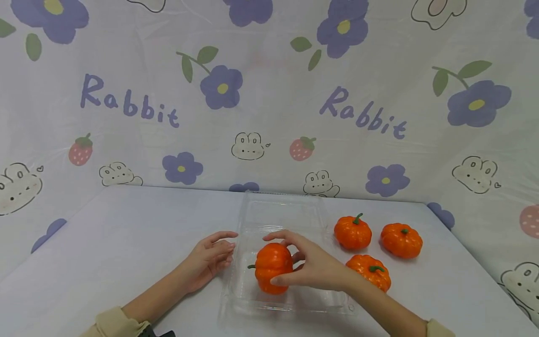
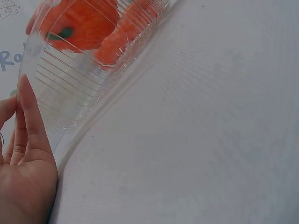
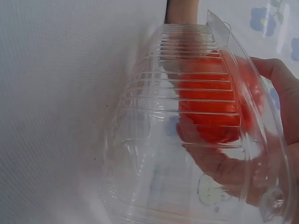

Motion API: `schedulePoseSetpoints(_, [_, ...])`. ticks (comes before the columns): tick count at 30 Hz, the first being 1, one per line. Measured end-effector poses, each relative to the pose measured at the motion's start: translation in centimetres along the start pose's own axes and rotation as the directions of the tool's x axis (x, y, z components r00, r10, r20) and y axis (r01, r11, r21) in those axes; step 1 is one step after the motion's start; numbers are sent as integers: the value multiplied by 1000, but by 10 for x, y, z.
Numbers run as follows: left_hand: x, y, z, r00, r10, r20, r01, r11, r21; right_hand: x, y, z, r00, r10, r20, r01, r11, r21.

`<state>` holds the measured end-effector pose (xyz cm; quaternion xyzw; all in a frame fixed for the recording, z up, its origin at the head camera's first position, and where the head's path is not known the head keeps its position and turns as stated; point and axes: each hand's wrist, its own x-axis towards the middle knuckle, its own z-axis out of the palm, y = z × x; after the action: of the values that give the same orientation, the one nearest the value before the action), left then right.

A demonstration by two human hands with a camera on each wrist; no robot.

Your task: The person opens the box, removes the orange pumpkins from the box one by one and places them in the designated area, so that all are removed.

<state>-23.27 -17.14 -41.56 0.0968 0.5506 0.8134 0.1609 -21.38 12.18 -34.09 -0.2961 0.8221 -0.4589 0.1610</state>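
A small orange toy pumpkin (image 1: 271,262) with its green stem pointing left is in my right hand (image 1: 311,264), thumb on the near side and fingers on the far side. The hand is over the clear plastic container (image 1: 248,299), low within its walls. Through the ribbed wall in the right wrist view, the pumpkin (image 3: 210,100) shows between the fingers. My left hand (image 1: 208,262) is beside the container's left edge with its fingers fairly straight. In the left wrist view, the left hand's fingertips (image 2: 26,86) are at the clear rim.
To the right of the container stand two more pumpkins, one upright (image 1: 353,232) and one farther right (image 1: 401,240). A third pumpkin (image 1: 372,271) lies nearer, partly behind the right forearm. The container's clear lid (image 1: 282,213) stands open at the back. A patterned curtain (image 1: 269,117) hangs behind the white table (image 1: 139,234).
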Motion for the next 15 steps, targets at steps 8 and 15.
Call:
schedulePoseSetpoints(8, [1,-2,-1,1000,12,7,-12,1000,-4,-1,-2,-4,1000,3,-6,-4,1000,-10])
schedulePoseSetpoints(15, [2,-3,-1,1000,15,3,-15,1000,-9,-1,-1,-5,1000,18,-9,-18,1000,-9])
